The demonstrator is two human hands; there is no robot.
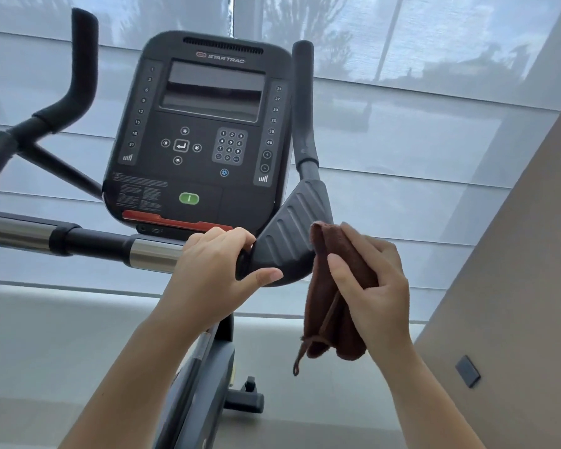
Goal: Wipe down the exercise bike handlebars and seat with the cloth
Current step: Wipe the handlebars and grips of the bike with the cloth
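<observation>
Handlebars (94,243) came first, it seemed. The left hand (214,270) gripped them beside the ribbed pad (289,231). The right hand (373,280) held the brown cloth (327,296) just beside that pad. Next, the cloth needed to press and rub there.

Indoor fitness room, gym type. Upright exercise bike (201,377) carries a Star Trac console (204,124) with a numbered keypad, level scales and a green start button (189,198). Padded handlebars (81,69) with a steel grip section. Wide windows behind translucent roller shades (434,140), tree outlines dim beyond. Plain beige wall (515,254) at right; pale floor (39,351).
</observation>
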